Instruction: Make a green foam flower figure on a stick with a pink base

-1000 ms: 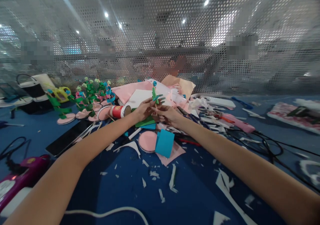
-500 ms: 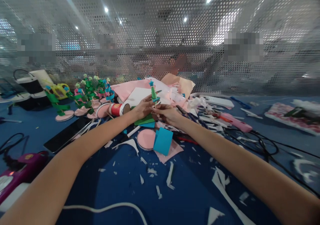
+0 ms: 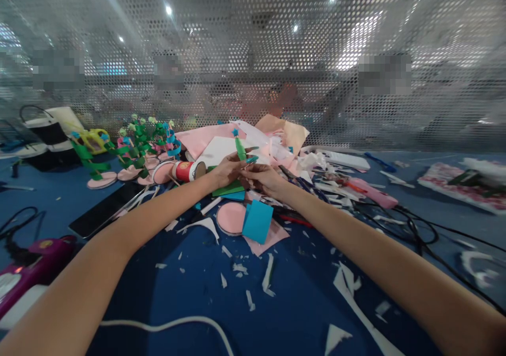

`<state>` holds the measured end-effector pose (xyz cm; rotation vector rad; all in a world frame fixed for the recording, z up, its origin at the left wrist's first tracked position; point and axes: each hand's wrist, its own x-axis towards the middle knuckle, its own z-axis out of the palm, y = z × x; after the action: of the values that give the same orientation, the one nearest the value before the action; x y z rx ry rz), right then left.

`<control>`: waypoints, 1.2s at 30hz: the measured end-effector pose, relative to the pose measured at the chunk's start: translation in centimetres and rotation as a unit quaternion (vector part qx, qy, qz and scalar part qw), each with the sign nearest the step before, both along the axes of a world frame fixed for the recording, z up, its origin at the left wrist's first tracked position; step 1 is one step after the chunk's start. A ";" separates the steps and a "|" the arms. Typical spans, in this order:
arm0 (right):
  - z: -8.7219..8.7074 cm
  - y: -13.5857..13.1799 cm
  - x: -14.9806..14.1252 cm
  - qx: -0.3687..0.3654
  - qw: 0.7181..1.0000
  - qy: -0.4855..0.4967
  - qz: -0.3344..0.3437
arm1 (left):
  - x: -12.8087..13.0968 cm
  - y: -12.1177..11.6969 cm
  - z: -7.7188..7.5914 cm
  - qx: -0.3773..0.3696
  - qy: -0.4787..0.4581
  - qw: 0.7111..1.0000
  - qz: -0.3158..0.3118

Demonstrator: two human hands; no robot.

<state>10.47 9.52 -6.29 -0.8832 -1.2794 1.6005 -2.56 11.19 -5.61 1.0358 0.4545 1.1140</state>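
Note:
Both hands meet above the middle of the cluttered table. My left hand (image 3: pixel 228 170) is closed around a small green paper tree (image 3: pixel 240 148), which has a blue star on its tip and leans slightly left. Just below, my right hand (image 3: pixel 265 180) pinches at the lower end of the tree, where a teal bit shows between the fingers; the exact grip is partly hidden. Under the hands lie green paper (image 3: pixel 229 188), a round pink disc (image 3: pixel 231 218) and blue paper pieces (image 3: pixel 258 221).
Several finished green spiral trees on pink bases (image 3: pixel 101 180) stand at left, beside a red paper cup (image 3: pixel 184 171) and a phone (image 3: pixel 106 209). A pink hot glue gun (image 3: pixel 373 191) with a black cable lies right. White paper scraps (image 3: pixel 269 276) litter the front; a perforated screen (image 3: pixel 253 56) rises behind.
The green paper tree has tilted a little to the left and sunk slightly between my fingers. Both hands stay almost in place; the view has shifted slightly.

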 end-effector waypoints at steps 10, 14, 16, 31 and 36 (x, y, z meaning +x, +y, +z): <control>-0.4 0.4 -0.1 0.003 0.999 0.027 -0.027 | -0.1 0.2 -0.5 0.011 0.043 0.999 -0.003; -0.4 0.6 0.0 0.009 0.997 0.054 -0.046 | -0.1 0.5 -0.7 -0.025 0.048 0.998 0.016; -0.3 0.5 0.0 0.009 0.997 0.064 -0.050 | -0.1 0.5 -0.7 -0.031 0.046 0.998 0.024; -0.6 0.6 0.2 0.033 0.995 0.070 -0.058 | 0.1 0.0 -0.4 -0.030 0.047 0.998 0.038; -0.4 0.6 0.1 0.055 0.996 0.043 -0.062 | 0.1 -0.1 -0.3 -0.031 0.049 0.997 0.050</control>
<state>10.58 10.11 -6.73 -0.8018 -1.2155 1.4418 -2.46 11.06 -5.91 1.0253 0.6202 1.1341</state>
